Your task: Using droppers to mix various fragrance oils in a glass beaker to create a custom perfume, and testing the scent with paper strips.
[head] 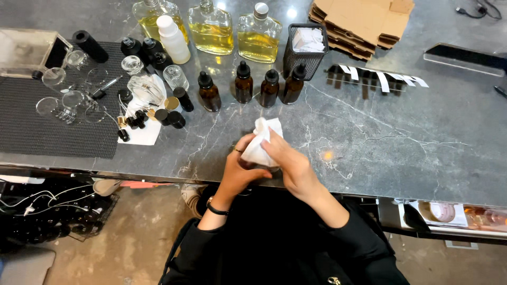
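1. Both hands work at the near edge of the grey marbled stone tabletop (401,132). Left hand (238,168) and right hand (289,164) share one crumpled white paper tissue (262,142).
2. Grip, left: fingers curled around the lower part of the tissue, grasping it. Whether something is wrapped inside cannot be told.
3. Grip, right: fingers pressed onto the tissue from the side, pinching it against the left hand.
4. Landmark: row of four amber dropper bottles with black caps (253,87). The tissue sits just nearer to the person than this row.
5. Behind the row: three flat clear bottles of yellow liquid (211,29). Left of it: small clear glass vials and black caps (153,100) on a black ribbed mat (47,132).
6. Progress, judged: wiping under way; the amber bottles stand capped, the vials lie open and unassembled.
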